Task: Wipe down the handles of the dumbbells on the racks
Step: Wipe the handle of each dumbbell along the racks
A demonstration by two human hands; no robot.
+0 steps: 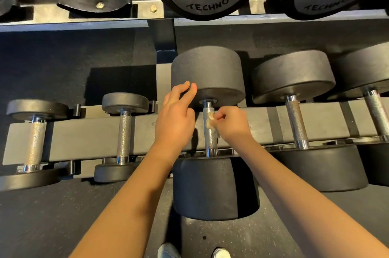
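Two hands on one dumbbell, lower rack. R hand pinches small wipe vs knurled handle. L hand fingers loose, extended onto far head at 12 o'clock, prob. steadying vs roll. Next handle at 3 o'clock, within reach.

Your left hand and right hand are bare, as are both forearms down to the lower frame edge. At bottom centre, the toes of your pale, whitish shoes show.
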